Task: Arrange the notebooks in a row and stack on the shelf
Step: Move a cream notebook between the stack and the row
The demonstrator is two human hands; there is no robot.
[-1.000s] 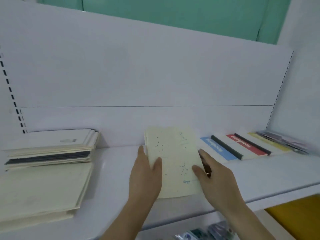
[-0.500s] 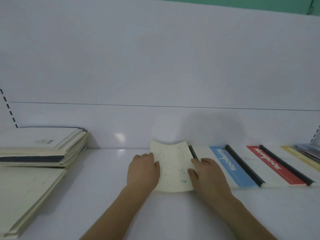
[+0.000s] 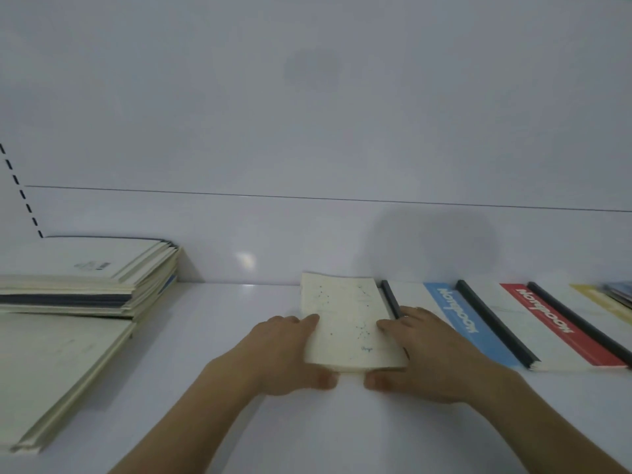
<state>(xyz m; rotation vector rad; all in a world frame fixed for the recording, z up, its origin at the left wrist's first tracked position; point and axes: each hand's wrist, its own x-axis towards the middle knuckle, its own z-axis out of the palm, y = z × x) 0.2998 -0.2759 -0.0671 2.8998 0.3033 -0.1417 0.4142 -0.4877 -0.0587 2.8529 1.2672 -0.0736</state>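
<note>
A cream paper notebook with blue dots (image 3: pixel 349 323) lies flat on the white shelf (image 3: pixel 219 336), left hand (image 3: pixel 284 354) at nine o'clock, right hand (image 3: pixel 424 357) at three, both touching it.

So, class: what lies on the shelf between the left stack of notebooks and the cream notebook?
Head view: bare white shelf between stack and cream notebook, apart from the left hand.
</note>
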